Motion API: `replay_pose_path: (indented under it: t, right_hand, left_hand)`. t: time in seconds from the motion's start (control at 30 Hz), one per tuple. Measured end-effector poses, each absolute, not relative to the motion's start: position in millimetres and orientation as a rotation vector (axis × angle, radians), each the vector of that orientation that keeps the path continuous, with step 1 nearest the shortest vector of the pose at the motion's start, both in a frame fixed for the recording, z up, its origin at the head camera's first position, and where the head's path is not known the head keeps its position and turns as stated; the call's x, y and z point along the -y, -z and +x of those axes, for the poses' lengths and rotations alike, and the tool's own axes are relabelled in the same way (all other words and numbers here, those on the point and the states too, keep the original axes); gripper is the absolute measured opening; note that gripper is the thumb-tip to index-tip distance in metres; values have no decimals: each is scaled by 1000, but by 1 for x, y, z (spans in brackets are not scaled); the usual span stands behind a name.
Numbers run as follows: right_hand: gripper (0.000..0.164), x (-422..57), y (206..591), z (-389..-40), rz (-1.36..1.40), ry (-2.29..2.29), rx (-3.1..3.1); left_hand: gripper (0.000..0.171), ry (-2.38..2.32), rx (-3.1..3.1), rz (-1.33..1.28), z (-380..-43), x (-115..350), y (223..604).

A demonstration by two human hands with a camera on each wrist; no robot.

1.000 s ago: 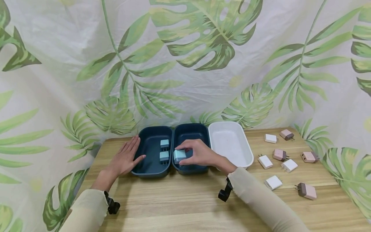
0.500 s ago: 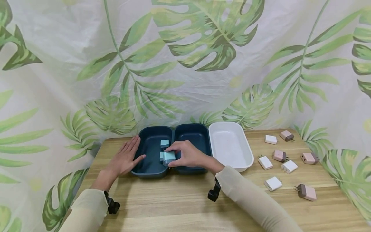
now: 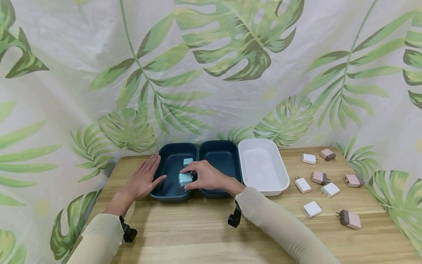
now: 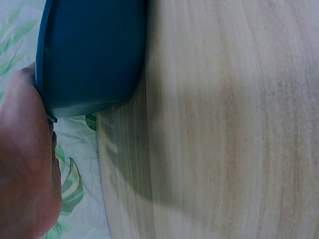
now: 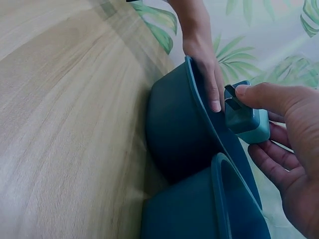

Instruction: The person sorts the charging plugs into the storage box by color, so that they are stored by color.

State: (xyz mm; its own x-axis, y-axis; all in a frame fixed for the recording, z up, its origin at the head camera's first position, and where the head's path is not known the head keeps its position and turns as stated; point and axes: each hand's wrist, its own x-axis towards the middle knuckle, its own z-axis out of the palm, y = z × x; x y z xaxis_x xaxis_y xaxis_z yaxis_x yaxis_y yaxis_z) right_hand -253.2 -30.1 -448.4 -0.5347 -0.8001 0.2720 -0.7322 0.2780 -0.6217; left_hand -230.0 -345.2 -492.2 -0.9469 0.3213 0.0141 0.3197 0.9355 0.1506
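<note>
Above the left tray (image 3: 170, 198), toward its right side, the right hand (image 3: 206, 175) pinches the plug (image 3: 184, 179), prongs (image 5: 231, 90) pointing to the near side. At this tray's left edge, the left hand (image 3: 141, 181) rests with straight fingers.

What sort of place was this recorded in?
Probably a staged tabletop recording spot, though the wider room is out of view: a leaf-print sheet hangs as a backdrop, white and pink chargers lie beside three bins, and small black devices are worn at both wrists.
</note>
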Motion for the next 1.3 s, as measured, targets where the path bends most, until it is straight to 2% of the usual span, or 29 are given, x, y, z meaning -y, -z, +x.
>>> replay_pose_path:
  t: [0.93, 1.3]
  right_hand:
    - [51, 54, 467, -253, -1473, 975, -2476]
    - [47, 53, 471, -253, -1499, 1076, -2399]
  left_hand:
    - [88, -242, -3076, 515, -230, 346, 495]
    - [89, -258, -3074, 513, -230, 346, 495]
